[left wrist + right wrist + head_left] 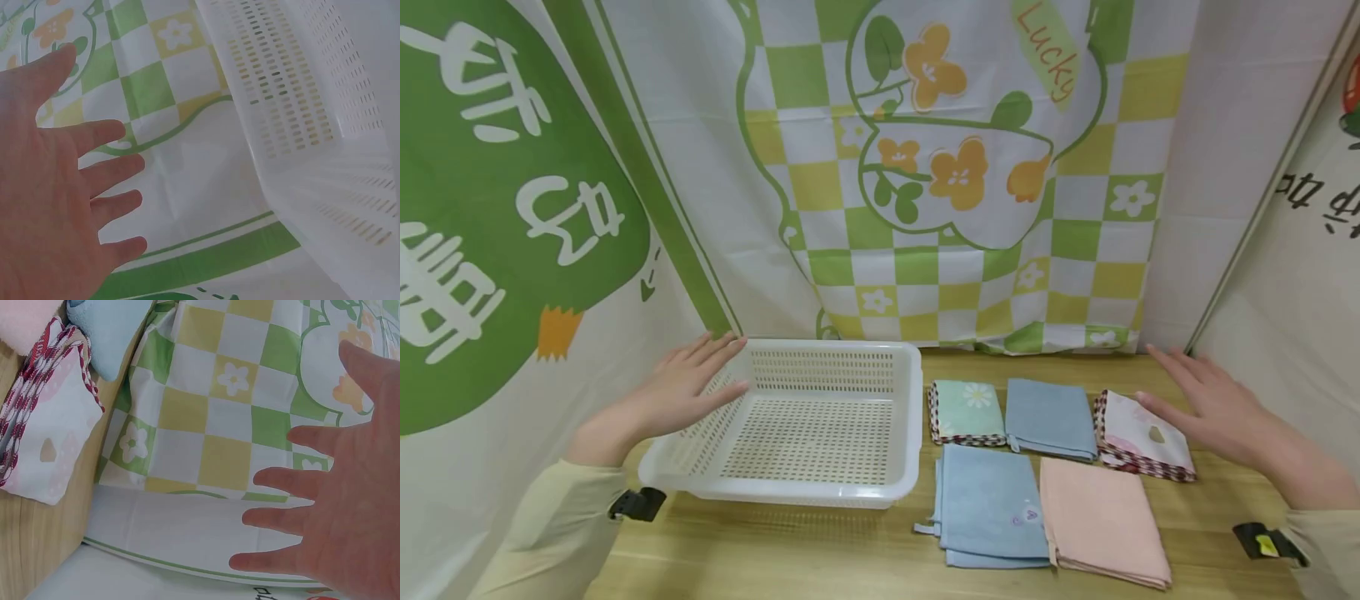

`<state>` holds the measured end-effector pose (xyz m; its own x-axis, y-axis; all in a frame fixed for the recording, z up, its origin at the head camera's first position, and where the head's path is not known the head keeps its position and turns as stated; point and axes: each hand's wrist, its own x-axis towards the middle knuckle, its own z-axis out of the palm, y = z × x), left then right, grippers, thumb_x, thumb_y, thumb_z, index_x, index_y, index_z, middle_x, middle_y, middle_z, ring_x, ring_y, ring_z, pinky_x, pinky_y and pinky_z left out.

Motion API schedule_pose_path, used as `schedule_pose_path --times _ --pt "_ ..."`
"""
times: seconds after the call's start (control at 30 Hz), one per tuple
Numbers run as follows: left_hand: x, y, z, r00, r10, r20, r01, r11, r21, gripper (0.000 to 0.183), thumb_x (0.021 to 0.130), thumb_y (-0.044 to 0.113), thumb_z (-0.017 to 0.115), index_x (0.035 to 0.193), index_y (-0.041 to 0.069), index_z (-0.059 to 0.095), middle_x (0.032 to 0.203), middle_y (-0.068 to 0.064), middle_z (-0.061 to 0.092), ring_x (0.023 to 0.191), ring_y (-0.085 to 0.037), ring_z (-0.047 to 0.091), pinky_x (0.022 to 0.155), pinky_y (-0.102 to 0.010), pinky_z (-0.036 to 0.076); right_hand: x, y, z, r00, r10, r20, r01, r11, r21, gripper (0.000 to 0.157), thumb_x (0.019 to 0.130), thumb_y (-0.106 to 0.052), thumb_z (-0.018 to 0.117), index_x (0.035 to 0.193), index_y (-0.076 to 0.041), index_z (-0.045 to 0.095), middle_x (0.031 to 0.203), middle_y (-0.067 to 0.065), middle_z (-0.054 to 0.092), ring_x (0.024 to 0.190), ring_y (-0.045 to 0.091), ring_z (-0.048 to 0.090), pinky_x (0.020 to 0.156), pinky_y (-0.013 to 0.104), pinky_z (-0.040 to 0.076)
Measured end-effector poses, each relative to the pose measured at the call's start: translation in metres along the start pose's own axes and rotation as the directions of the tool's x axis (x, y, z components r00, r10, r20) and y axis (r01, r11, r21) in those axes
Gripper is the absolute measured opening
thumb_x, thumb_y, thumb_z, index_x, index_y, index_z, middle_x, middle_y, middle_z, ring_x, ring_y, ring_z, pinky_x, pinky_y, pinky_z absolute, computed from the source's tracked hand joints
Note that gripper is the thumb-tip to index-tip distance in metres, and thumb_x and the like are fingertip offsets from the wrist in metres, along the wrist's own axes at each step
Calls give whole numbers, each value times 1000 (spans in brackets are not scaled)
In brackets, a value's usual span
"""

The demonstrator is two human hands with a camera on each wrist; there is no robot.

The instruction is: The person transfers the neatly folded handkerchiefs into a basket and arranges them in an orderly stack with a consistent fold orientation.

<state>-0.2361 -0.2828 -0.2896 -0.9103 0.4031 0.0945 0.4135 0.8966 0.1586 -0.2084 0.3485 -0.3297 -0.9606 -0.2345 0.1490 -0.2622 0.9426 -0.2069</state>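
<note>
With fingers straight and spread, my left hand [688, 387] hovers at the left side of a white perforated plastic basket [906, 433]; it holds nothing. My right hand [1217, 408], also spread and holding nothing, is above the right end of the folded cloths. Nearest to it lies a white and pink cloth [1150, 437] with a checked dark-red edge. Left of that are a folded blue cloth [1051, 417] and a mint cloth [966, 410] with a daisy. In front lie a light-blue cloth [988, 508] with a loop and a pink cloth [1101, 517].
All of these sit on a wooden table [760, 558]. A green and yellow checkered curtain [955, 283] hangs behind it. Printed fabric walls stand at the left [482, 217] and right [1300, 275]. Black straps [638, 503] are on both wrists.
</note>
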Motion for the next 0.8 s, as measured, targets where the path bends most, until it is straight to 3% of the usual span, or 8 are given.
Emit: schedule_pose_path --times 0.17,0.4,0.8 --pt "-4 -5 -1 1000 4 -19 -4 1000 -7 71 96 50 47 151 10 25 154 -22 23 140 -47 15 107 -67 14 -1 2 0 1000 -31 -3 31 996 86 77 97 -42 49 153 -9 9 144 42 22 126 63 21 94 75 21" --pt "-8 -13 2 999 -15 -41 13 999 -33 73 95 50 49 148 5 30 153 -23 27 139 -46 20 107 -66 18 -5 8 7 998 -63 -29 66 990 121 78 96 -37 53 153 -6 10 144 37 27 124 60 30 90 74 26" --pt "-16 -28 11 998 -23 -63 18 998 -67 75 94 49 51 147 -1 29 152 -26 26 136 -48 26 106 -64 23 -12 13 17 1000 -20 -5 20 990 136 79 96 -42 52 153 -7 9 146 36 27 122 62 32 90 74 29"
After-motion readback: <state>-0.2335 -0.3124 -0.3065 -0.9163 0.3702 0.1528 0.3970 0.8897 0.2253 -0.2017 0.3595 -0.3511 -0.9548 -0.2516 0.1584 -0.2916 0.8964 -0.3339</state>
